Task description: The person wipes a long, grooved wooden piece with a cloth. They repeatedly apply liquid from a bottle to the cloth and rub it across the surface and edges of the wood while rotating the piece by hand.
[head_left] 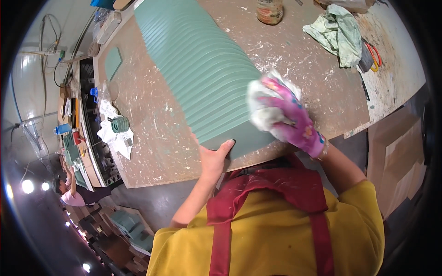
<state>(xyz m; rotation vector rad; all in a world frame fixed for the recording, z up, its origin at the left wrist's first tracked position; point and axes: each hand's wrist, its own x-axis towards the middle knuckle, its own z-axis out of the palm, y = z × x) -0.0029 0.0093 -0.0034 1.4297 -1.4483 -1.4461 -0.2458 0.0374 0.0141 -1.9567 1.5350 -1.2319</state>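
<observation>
A long green ribbed panel (209, 76) lies slantwise over the worktable, its plain near end (248, 141) close to me. My bare left hand (215, 158) grips the corner of that end, thumb on top; its other fingers are hidden. On my right hand (297, 119) is a pink patterned glove, slightly smeared by motion. Bunched in it is a white cloth (263, 108), held against the panel's right edge near the plain end.
Paint-spattered worktable (152, 156). At the right lie a pale green rag (338, 34) and red-and-yellow-handled scissors (375, 59); a stained jar (270, 11) stands at the back. Leftward are a small green piece (113, 62) and a white cloth (120, 145). Another person (76, 195) works far left.
</observation>
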